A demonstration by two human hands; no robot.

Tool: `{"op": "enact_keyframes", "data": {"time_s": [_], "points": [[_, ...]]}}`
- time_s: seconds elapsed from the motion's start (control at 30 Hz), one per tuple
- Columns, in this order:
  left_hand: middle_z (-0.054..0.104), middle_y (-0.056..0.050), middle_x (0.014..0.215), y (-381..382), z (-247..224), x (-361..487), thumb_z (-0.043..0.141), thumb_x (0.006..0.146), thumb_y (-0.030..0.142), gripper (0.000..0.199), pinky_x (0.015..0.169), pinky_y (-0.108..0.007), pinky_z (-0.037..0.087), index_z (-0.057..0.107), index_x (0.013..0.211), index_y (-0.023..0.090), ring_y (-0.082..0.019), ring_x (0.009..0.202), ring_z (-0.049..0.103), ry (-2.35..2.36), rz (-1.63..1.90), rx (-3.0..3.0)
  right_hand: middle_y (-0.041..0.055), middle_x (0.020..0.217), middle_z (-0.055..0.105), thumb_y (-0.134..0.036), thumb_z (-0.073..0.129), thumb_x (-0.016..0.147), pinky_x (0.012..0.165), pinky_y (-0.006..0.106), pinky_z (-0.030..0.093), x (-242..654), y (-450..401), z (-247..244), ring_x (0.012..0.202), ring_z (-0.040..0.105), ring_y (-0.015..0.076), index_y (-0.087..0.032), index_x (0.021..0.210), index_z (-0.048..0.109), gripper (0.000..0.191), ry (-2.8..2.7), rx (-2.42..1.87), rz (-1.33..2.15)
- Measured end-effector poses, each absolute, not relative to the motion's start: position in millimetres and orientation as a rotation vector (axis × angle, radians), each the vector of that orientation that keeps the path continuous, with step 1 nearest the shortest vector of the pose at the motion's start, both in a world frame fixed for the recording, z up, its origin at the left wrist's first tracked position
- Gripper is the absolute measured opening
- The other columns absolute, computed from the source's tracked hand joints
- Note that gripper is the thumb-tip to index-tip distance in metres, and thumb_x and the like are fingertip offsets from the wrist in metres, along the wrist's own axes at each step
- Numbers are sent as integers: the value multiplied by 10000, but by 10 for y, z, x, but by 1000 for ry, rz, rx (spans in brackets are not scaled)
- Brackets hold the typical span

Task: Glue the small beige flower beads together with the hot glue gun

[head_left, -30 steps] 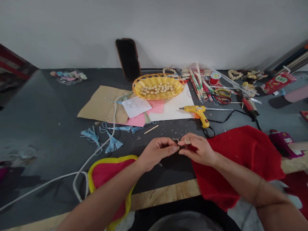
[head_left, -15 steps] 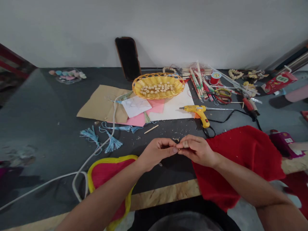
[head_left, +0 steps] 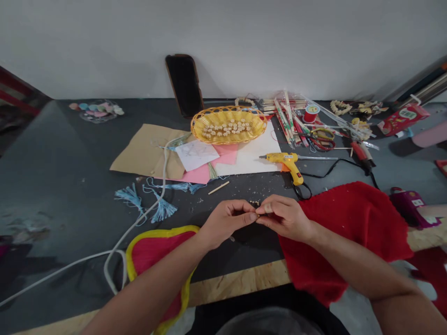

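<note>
Two hands of yours, the left hand [head_left: 223,221] and the right hand [head_left: 288,217], pinch a tiny thing [head_left: 257,216] between their fingertips above the dark table [head_left: 87,200], but your fingers hide most of it, so its shape is hard to see. Some little pale bits [head_left: 254,203] peek out just past your fingertips, too small to make out well. Your left arm [head_left: 150,284] hides part of the pink pad with the yellow edge [head_left: 153,251], your right arm [head_left: 352,256] covers some of the red cloth [head_left: 366,214], and the right side of the view cuts off a pink bottle [head_left: 431,135].
</note>
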State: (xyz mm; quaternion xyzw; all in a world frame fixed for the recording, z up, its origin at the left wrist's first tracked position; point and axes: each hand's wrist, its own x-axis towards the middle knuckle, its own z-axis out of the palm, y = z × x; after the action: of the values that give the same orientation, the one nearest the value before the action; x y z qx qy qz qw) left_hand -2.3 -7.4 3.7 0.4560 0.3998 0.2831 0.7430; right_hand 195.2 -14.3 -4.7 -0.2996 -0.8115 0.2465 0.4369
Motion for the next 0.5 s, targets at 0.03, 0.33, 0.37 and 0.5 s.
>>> {"op": "enact_keyframes", "data": {"time_s": [0.03, 0.33, 0.37, 0.5], "points": [[537, 29, 614, -68, 32, -35, 770, 713, 409, 285, 538, -204, 286, 687, 714, 137, -71, 569, 388, 885, 632, 1003, 60, 833, 710, -211, 688, 846, 662, 228, 579, 1972, -135, -33, 756, 676, 137, -189, 962, 644, 126, -2023, -760, 620], [590, -4, 675, -42, 33, -68, 761, 741, 373, 226, 610, -227, 368, 720, 753, 151, -101, 632, 473, 936, 766, 1067, 106, 1125, 648, -237, 628, 876, 636, 257, 563, 2057, -117, -23, 626, 600, 90, -205, 1203, 579, 332, -1938, -995, 716], [607, -13, 702, -49, 48, -54, 753, 751, 362, 206, 635, -234, 384, 729, 752, 157, -112, 663, 502, 933, 767, 1127, 111, 1127, 652, -253, 643, 871, 647, 256, 564, 2027, -128, -41, 638, 612, 94, -198, 1196, 584, 335, -1975, -963, 751], [640, -35, 765, -69, 77, -26, 730, 775, 331, 161, 685, -250, 411, 753, 755, 173, -137, 729, 555, 965, 779, 1314, 37, 793, 679, -221, 604, 899, 636, 224, 529, 1946, -150, -60, 698, 641, 123, -192, 892, 629, 39, -2031, -902, 728]]}}
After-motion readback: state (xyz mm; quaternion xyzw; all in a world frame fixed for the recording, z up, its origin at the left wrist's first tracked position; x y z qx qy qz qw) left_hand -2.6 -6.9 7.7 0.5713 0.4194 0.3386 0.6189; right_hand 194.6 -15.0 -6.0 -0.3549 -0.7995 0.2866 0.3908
